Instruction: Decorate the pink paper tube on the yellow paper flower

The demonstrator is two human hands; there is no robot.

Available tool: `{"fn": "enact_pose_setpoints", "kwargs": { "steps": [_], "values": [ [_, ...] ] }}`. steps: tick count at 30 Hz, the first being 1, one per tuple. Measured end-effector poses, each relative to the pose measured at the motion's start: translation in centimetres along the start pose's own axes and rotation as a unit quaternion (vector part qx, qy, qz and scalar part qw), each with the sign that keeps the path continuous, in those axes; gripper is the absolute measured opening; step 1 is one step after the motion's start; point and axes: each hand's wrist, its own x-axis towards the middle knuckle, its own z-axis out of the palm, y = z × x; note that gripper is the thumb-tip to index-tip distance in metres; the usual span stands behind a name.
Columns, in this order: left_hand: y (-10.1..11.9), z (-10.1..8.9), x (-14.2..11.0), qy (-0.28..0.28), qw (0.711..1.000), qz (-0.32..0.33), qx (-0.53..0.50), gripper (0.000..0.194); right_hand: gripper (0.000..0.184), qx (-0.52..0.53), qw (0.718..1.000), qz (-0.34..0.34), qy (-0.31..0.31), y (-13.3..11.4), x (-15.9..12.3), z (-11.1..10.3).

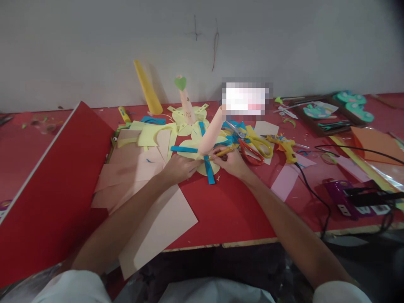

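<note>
My left hand (180, 167) rests with curled fingers on the yellow paper flower shape (192, 149), pressing its edge down near a blue paper strip (208, 169). My right hand (231, 160) is closed around a thin yellow-orange stick-like tool (222, 152), its tip pointing left at the base of a pink paper tube (212, 131) that leans up from the flower. Another blue strip (184, 149) lies across the yellow paper.
Yellow and red scissors (256, 146), a yellow glue gun (285, 146) with its black cord, and a purple power strip (345, 198) lie to the right. Pink paper sheets (158, 227) and a tilted red board (53, 185) are on the left. A yellow cone (147, 87) stands at the wall.
</note>
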Motion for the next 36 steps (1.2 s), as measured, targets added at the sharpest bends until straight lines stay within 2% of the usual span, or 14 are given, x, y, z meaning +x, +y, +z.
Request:
{"fn": "enact_pose_setpoints", "kwargs": {
  "steps": [8, 12, 16, 25, 29, 36],
  "values": [
    [-0.1, 0.1, 0.0, 0.029, 1.000, 0.009, 0.000, 0.033, 0.020, -0.028, 0.999, -0.010, 0.017, -0.3, 0.1, -0.1],
    [-0.1, -0.1, 0.1, 0.016, 1.000, 0.010, -0.005, 0.034, 0.018, 0.021, 1.000, 0.000, 0.004, -0.4, -0.1, -0.1],
    [0.1, -0.4, 0.2, 0.030, 0.999, 0.022, -0.005, 0.032, 0.015, 0.060, 0.998, 0.018, 0.014, -0.5, -0.8, 0.0],
    [0.3, -0.7, 0.6, 0.046, 0.997, 0.061, -0.033, 0.031, 0.018, -0.024, 1.000, -0.006, -0.004, -1.4, -1.2, 0.0],
    [0.3, -0.8, 0.6, 0.034, 0.997, 0.054, -0.032, 0.031, 0.020, -0.010, 1.000, -0.003, -0.026, -1.5, -1.2, -0.1],
    [0.2, -0.6, 0.5, 0.053, 0.996, 0.055, -0.035, 0.030, 0.016, -0.002, 1.000, -0.002, -0.008, -1.3, -1.2, -0.1]
  ]
}}
